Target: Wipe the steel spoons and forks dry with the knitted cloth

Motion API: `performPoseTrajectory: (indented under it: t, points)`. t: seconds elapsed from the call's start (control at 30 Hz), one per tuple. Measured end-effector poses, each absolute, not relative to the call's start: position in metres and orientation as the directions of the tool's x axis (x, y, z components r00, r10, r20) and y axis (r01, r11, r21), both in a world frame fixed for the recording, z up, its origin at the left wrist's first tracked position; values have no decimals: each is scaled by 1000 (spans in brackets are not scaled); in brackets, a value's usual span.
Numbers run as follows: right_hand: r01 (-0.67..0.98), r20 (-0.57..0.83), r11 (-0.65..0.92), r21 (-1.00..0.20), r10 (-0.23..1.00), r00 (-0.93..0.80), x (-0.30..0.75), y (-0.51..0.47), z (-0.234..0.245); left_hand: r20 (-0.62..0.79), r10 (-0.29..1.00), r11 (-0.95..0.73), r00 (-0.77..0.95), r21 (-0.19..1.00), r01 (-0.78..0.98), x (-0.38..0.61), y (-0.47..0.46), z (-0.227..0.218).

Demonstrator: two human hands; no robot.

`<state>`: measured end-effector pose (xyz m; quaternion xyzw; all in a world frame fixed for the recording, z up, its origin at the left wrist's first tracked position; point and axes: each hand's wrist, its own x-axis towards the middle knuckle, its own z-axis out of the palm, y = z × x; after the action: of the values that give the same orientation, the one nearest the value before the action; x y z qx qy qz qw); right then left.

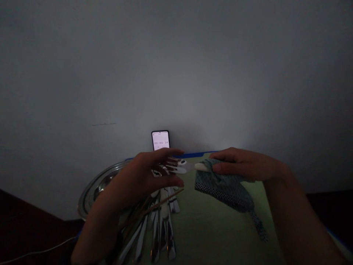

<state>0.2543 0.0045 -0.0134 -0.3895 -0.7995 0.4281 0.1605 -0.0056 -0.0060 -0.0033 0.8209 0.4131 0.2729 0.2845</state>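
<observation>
A: Starting at the lower left of the frame?

B: Yes. A thin white cable [35, 252] across the dark corner, then a round metal tray [91, 191] just right of it, partly hidden behind the left hand [138, 178].

A: Anything above that?

B: A phone [160, 140] a little left of centre, propped upright against the grey wall, screen lit with timer digits.

A: And the left hand itself?

B: Hovering left of centre over a heap of cutlery [160, 228] on the green desk [209, 228], with thin wooden sticks [162, 200] slanting across the heap. Fingers [165, 152] half curled, forefinger above and thumb below the tined end of a fork [179, 166]. Too dim to tell whether actually pinching the tines or only cupping them.

A: Where exactly is the fork?

B: Dead centre, held level in the air between both hands, tines pointing left, handle running right into a cloth [228, 189].

A: Describe the cloth?

B: Teal, chequered at the edge, bunched around the handle, hanging down towards the lower right and trailing onto the desk.

A: Then the right hand [242, 165]?

B: Right of centre, palm down, fingers [220, 168] clenched over the cloth, thumb pressing it against the fork's handle. Forearm leading off to the lower right corner.

A: Anything behind?

B: Only a blue edge [193, 154] at the far rim of the desk, between the two hands.
</observation>
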Motion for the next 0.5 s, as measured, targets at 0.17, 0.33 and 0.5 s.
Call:
performPoseTrajectory:
  t: [0.17,0.33,0.5]
  points:
    - [488,-84,362,-794,730,-678,250,7,-14,196,845,-487,497,666,565,-1,-8,-4]
    - [475,-98,354,-805,712,-696,249,6,-15,162,864,-449,476,674,586,2,-11,-2]
    - [504,-101,406,-762,695,-712,239,7,-16,100,842,-454,529,662,597,4,-13,1]
